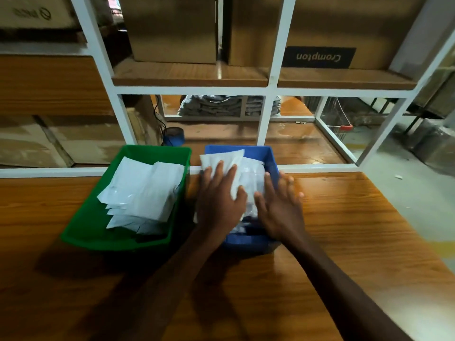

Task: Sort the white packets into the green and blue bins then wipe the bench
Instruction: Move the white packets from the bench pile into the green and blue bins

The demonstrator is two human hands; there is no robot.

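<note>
The fingers (227,172) of the left hand (221,195) are straight and a little spread, and they lie flat on the top white packet (221,159) in the blue bin (270,156); they press it and do not curl around it. The thumb of this hand lies on the near edge of the same packet. The right hand (278,205) is also open, with its fingers stretched out and spread. Its inner fingers touch the packets in the blue bin, while the outer fingers reach over the right wall of the bin. It is blurred, so I cannot tell if these outer fingers touch the wall or only hover above it.

The blue bin stands on the wooden tabletop (357,230), and the pile of packets in it rises above its rim. Just beside it on the left stands the green bin (81,230), which holds its own pile of white packets (142,193), lying flat and overlapping.

Behind both bins is a white metal rack (268,89). On its wooden shelf stand cardboard boxes (172,28), and one of them (344,28) has a dark label with the word "Crompton" upside down.
</note>
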